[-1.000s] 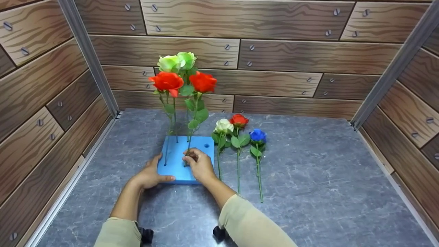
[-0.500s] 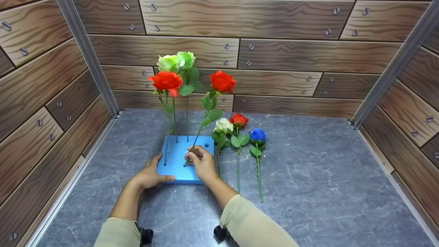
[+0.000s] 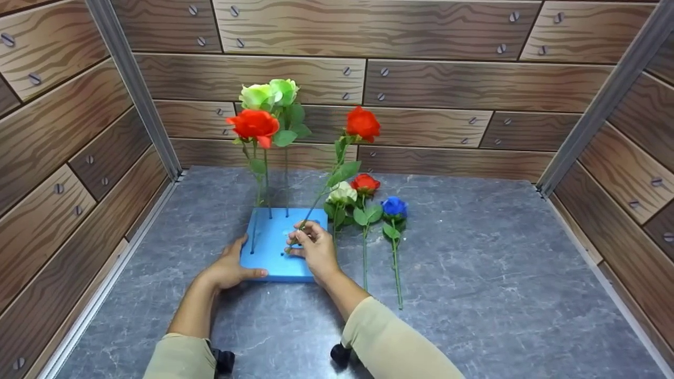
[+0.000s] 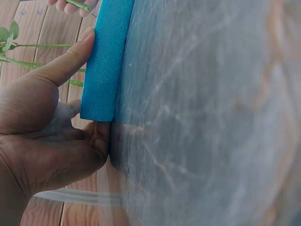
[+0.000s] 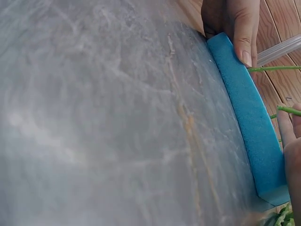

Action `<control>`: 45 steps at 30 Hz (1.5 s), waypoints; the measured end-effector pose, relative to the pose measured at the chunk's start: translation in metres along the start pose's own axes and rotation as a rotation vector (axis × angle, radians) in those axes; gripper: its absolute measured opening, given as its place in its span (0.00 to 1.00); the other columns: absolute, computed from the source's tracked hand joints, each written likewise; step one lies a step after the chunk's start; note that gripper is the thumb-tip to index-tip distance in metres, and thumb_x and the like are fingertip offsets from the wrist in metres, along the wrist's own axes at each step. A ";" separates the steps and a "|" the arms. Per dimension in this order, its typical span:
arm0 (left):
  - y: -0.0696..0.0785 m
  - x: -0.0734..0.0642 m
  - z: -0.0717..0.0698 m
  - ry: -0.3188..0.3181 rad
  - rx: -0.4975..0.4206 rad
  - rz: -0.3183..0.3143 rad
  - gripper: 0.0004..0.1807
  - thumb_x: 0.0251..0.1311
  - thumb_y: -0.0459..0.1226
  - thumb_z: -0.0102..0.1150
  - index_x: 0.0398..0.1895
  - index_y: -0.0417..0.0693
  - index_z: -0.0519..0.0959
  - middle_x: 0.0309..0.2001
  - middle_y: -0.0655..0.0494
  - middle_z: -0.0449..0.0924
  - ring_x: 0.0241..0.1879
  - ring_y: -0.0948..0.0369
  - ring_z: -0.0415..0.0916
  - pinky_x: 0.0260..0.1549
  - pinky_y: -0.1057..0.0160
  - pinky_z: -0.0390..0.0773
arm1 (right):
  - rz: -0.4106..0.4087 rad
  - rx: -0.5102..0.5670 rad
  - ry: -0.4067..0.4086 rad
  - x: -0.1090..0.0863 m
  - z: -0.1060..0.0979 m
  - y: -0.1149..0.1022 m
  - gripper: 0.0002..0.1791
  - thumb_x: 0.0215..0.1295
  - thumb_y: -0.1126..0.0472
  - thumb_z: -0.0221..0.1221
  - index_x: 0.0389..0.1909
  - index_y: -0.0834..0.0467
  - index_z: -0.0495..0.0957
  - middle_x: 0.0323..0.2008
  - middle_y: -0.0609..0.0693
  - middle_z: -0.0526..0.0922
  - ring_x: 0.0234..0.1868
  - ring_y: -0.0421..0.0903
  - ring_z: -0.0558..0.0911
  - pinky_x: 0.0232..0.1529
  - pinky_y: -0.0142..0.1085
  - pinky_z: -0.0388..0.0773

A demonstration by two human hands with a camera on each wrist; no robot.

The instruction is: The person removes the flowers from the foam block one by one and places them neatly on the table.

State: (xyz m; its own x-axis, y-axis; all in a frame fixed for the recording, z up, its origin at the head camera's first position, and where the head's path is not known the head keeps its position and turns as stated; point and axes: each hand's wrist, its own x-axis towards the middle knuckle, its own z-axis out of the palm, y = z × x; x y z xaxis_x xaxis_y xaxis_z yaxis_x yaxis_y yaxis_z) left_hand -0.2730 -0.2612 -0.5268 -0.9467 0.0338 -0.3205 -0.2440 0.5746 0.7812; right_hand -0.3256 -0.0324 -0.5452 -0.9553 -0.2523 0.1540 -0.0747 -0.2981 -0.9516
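A blue foam block (image 3: 271,268) lies on the table, with the left hand (image 3: 226,269) gripping its front left corner. That thumb rests along the front top edge, and the fingers are at the left side. The right hand (image 3: 319,252) pinches the lower stem of an artificial red rose (image 3: 362,124), which leans to the right over the block. Its cut stem end (image 5: 282,108) shows bare beside a fingertip in the right wrist view, out of the block and near a small front hole (image 3: 282,255). Standing in the block are another red rose (image 3: 255,126) and two pale green roses (image 3: 257,96).
Right of the block lie a white rose (image 3: 342,192), a red rose (image 3: 365,183) and a blue rose (image 3: 394,207), stems pointing toward the person. Wood-patterned walls (image 3: 421,84) with metal corner posts enclose the grey marbled table (image 3: 484,263) at the back and sides.
The rose in the right hand has tipped from nearly upright to leaning right, and its stem end has come out of the front hole. The left hand and block have stayed put.
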 end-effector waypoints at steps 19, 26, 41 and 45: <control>-0.001 -0.001 -0.001 -0.022 -0.001 0.009 0.71 0.60 0.52 0.81 0.90 0.46 0.37 0.87 0.27 0.32 0.86 0.27 0.34 0.81 0.26 0.51 | 0.045 0.004 -0.048 -0.005 -0.014 -0.027 0.09 0.84 0.68 0.54 0.58 0.62 0.76 0.41 0.52 0.84 0.42 0.48 0.88 0.45 0.46 0.92; -0.001 -0.001 -0.001 -0.025 -0.001 0.010 0.71 0.60 0.52 0.81 0.90 0.45 0.36 0.87 0.26 0.31 0.86 0.26 0.34 0.81 0.25 0.50 | 0.078 -0.137 -0.040 -0.010 -0.023 -0.038 0.12 0.82 0.70 0.56 0.61 0.63 0.76 0.41 0.56 0.86 0.39 0.45 0.88 0.41 0.43 0.93; -0.004 -0.002 -0.003 -0.037 0.017 0.032 0.72 0.60 0.54 0.80 0.90 0.44 0.35 0.87 0.27 0.29 0.85 0.26 0.33 0.81 0.24 0.49 | 0.080 -0.296 -0.080 -0.025 -0.050 -0.049 0.11 0.80 0.68 0.60 0.58 0.59 0.83 0.39 0.52 0.87 0.38 0.45 0.89 0.37 0.44 0.92; -0.003 -0.002 -0.002 -0.036 0.016 0.028 0.72 0.60 0.54 0.80 0.90 0.45 0.35 0.87 0.27 0.29 0.85 0.26 0.33 0.81 0.24 0.49 | 0.066 -0.301 -0.076 -0.028 -0.056 -0.053 0.11 0.79 0.67 0.61 0.57 0.62 0.84 0.38 0.52 0.88 0.37 0.45 0.90 0.37 0.45 0.92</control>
State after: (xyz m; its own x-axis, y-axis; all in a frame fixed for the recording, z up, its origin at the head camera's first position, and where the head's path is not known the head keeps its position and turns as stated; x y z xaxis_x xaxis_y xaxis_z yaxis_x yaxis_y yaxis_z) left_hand -0.2704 -0.2652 -0.5273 -0.9448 0.0794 -0.3180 -0.2138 0.5860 0.7816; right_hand -0.3104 0.0418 -0.5138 -0.9376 -0.3337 0.0978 -0.1051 0.0038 -0.9945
